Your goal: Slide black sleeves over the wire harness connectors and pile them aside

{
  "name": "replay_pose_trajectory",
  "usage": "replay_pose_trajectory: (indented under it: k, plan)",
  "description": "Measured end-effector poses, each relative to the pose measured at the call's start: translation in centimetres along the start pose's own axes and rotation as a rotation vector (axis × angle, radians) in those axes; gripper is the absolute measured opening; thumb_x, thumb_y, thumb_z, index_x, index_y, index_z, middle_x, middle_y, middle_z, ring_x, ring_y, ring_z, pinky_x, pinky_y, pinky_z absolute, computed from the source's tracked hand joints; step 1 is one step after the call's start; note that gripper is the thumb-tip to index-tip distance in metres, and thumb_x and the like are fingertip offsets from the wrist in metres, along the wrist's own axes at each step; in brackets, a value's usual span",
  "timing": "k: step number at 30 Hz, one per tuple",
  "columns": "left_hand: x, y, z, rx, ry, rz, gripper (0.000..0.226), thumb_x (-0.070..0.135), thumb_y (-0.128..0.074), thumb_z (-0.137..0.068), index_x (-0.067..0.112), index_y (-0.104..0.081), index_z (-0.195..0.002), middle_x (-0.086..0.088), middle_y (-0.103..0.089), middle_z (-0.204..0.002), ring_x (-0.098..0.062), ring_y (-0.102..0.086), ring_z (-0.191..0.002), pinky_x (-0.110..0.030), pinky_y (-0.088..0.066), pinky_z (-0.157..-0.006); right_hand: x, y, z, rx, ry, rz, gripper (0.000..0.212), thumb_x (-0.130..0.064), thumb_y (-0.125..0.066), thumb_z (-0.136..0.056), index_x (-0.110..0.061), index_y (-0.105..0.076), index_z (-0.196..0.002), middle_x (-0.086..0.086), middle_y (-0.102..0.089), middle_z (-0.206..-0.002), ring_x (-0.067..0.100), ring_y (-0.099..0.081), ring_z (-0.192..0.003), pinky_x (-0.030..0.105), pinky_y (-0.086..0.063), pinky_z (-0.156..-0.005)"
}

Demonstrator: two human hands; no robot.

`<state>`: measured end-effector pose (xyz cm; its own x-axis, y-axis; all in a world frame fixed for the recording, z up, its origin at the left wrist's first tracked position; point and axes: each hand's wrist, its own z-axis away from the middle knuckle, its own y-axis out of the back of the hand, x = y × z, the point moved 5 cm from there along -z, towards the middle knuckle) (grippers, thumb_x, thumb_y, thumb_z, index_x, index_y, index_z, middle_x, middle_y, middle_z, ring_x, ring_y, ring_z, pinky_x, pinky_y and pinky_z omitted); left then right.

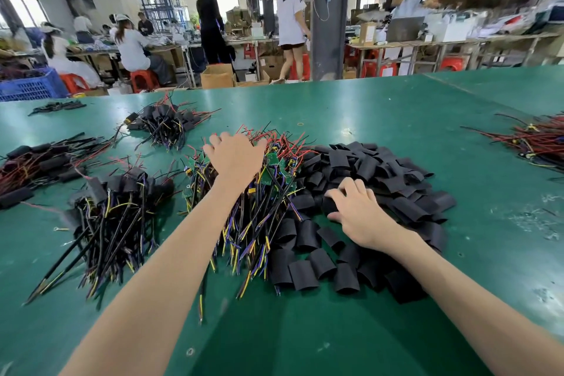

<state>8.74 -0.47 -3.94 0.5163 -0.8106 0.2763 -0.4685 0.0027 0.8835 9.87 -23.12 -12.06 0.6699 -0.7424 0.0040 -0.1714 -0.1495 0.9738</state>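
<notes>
A heap of bare wire harnesses [259, 204] with small green boards and red, yellow and purple leads lies in the middle of the green table [381, 107]. My left hand [235, 156] reaches over its far top, fingers curled down into the wires. Right beside the heap spreads a pile of loose black sleeves [387, 174]. My right hand [357, 210] rests on that pile's near left part, thumb and fingers pinching one black sleeve [328, 204]. Sleeved harnesses lie in a pile [113, 201] to the left.
More sleeved piles sit at the far left [36, 162] and behind [164, 122]. A bundle of red wires [537, 143] lies at the right edge. A blue crate [30, 85] stands beyond the table. People work at benches in the background.
</notes>
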Motion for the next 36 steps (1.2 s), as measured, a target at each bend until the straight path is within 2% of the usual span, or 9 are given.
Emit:
replay_pose_trajectory:
  k: [2,8,15,19,23,25,31,33,36]
  plan:
    - [0.1,-0.3,-0.7,-0.043,0.04,-0.063,0.06,0.06,-0.051,-0.084,0.007,-0.064,-0.109,-0.019,-0.054,-0.125,-0.035,-0.041,-0.122,-0.045,-0.025,-0.102,-0.1,0.2,0.1,0.035,0.009,0.011,0.04,-0.035,-0.045,-0.096,-0.018,-0.039,-0.132,0.006,-0.034,-0.12,0.025,-0.032,-0.111,0.035,-0.029,-0.091]
    - [1.6,0.7,-0.7,0.02,0.011,0.058,0.015,0.026,-0.059,-0.078,0.011,-0.056,-0.08,-0.013,-0.066,-0.099,-0.032,-0.057,-0.101,-0.043,-0.03,-0.097,-0.9,0.9,0.4,0.101,0.04,0.03,0.038,-0.034,-0.044,-0.096,-0.018,-0.042,-0.13,0.006,-0.038,-0.121,0.025,-0.035,-0.111,0.035,-0.03,-0.089]
    - [3.7,1.6,0.4,0.093,-0.151,-0.055,0.009,0.008,-0.051,-0.089,0.009,-0.051,-0.081,-0.015,-0.063,-0.097,-0.034,-0.06,-0.094,-0.036,-0.036,-0.077,-1.0,1.2,0.6,0.109,0.038,0.003,0.037,-0.033,-0.044,-0.097,-0.018,-0.042,-0.131,0.005,-0.039,-0.12,0.024,-0.036,-0.109,0.035,-0.03,-0.088]
    - [3.0,3.3,0.1,0.13,-0.022,0.215,0.017,0.012,-0.051,-0.092,-0.002,-0.057,-0.101,-0.023,-0.06,-0.108,-0.039,-0.057,-0.103,-0.04,-0.045,-0.081,-1.0,1.4,0.7,0.124,0.025,-0.008,0.037,-0.034,-0.043,-0.097,-0.018,-0.042,-0.131,0.005,-0.039,-0.12,0.025,-0.036,-0.11,0.035,-0.03,-0.089]
    - [2.3,5.9,-0.8,0.236,0.055,0.628,0.02,0.005,-0.039,-0.095,-0.003,-0.048,-0.11,-0.018,-0.059,-0.111,-0.032,-0.057,-0.104,-0.029,-0.037,-0.074,-1.2,1.6,0.5,0.129,0.019,-0.032,0.038,-0.034,-0.044,-0.097,-0.018,-0.041,-0.131,0.005,-0.039,-0.12,0.025,-0.035,-0.111,0.036,-0.03,-0.091]
    - [2.8,6.2,-1.2,0.191,0.049,0.701,0.021,0.007,-0.036,-0.096,-0.002,-0.045,-0.113,-0.016,-0.058,-0.11,-0.03,-0.057,-0.101,-0.032,-0.039,-0.074,-1.4,1.6,0.5,0.125,0.026,-0.045,0.039,-0.033,-0.044,-0.097,-0.017,-0.041,-0.132,0.005,-0.038,-0.12,0.025,-0.035,-0.111,0.036,-0.03,-0.09]
    - [4.2,1.7,-0.1,-0.151,-0.11,0.266,0.032,0.037,-0.056,-0.09,0.008,-0.053,-0.101,-0.005,-0.053,-0.084,-0.027,-0.053,-0.08,-0.033,-0.043,-0.071,-1.7,1.4,0.8,0.096,0.028,-0.042,0.039,-0.034,-0.043,-0.097,-0.018,-0.04,-0.133,0.004,-0.038,-0.121,0.024,-0.036,-0.11,0.034,-0.03,-0.087]
    - [4.0,0.3,0.0,-0.176,-0.135,0.145,0.029,0.039,-0.06,-0.084,0.011,-0.059,-0.083,-0.002,-0.053,-0.073,-0.026,-0.056,-0.079,-0.034,-0.044,-0.078,-1.6,1.5,0.9,0.095,0.034,-0.038,0.039,-0.034,-0.043,-0.097,-0.018,-0.04,-0.133,0.004,-0.038,-0.12,0.024,-0.036,-0.11,0.034,-0.031,-0.087]
    - [4.0,-0.4,-0.1,-0.14,-0.138,0.047,0.021,0.031,-0.06,-0.083,0.01,-0.063,-0.084,-0.001,-0.051,-0.072,-0.025,-0.055,-0.084,-0.04,-0.035,-0.092,-1.7,1.5,0.9,0.092,0.042,-0.046,0.039,-0.034,-0.042,-0.097,-0.018,-0.04,-0.132,0.004,-0.038,-0.12,0.024,-0.036,-0.11,0.035,-0.032,-0.088]
